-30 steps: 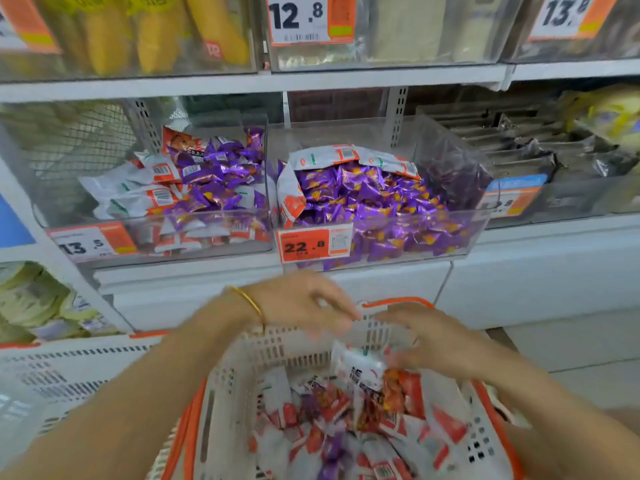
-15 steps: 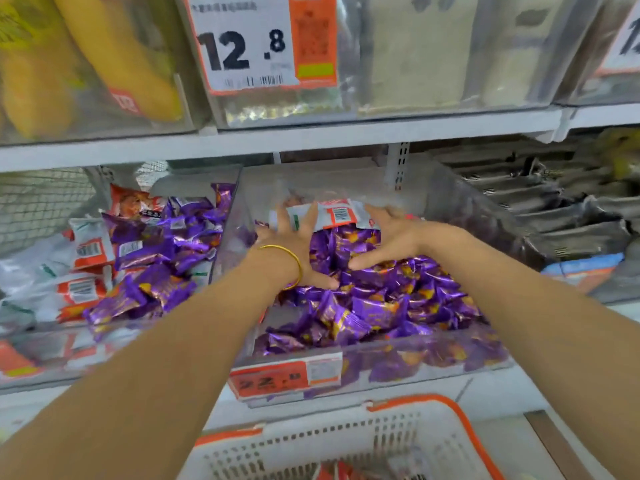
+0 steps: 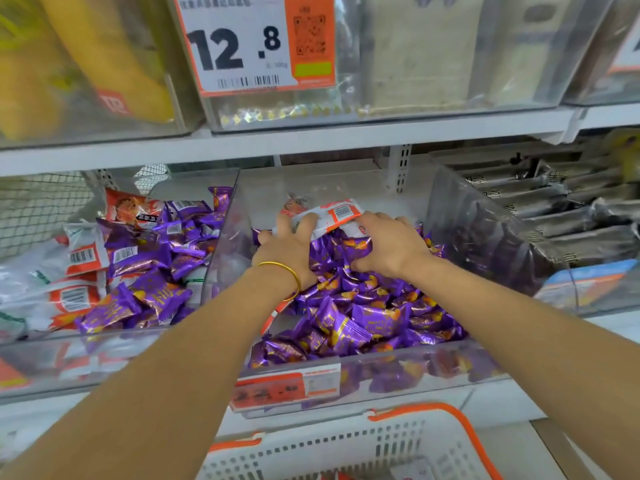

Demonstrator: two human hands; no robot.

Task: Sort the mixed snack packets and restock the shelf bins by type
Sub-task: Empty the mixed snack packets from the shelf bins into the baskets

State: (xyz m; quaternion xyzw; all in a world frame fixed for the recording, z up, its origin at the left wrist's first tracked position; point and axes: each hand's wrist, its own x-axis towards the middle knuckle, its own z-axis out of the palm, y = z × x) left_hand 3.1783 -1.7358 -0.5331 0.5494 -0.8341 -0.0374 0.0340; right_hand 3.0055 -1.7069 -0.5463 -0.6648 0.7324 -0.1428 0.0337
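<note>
Both my hands reach into the middle clear bin (image 3: 408,370), which is heaped with purple snack packets (image 3: 363,320). A white-and-orange packet (image 3: 337,216) lies on the heap at the back. My left hand (image 3: 287,252), wearing a gold bangle, rests on the packet's left end with its fingers spread. My right hand (image 3: 389,244) has its fingers curled over the packet's right end, with the thumb down among the purple ones. The left-hand bin (image 3: 114,358) holds purple packets (image 3: 152,271) mixed with white-and-orange ones (image 3: 74,296).
A white basket with an orange rim (image 3: 460,431) stands below the shelf in front of me. The bin to the right (image 3: 588,292) holds dark packets. The shelf above carries more clear bins, a 12.8 price tag (image 3: 242,46) and yellow packs (image 3: 104,60).
My hands left the basket a second ago and moved up into the middle bin. Since half a second ago they have closed in on the white-and-orange packet at the back.
</note>
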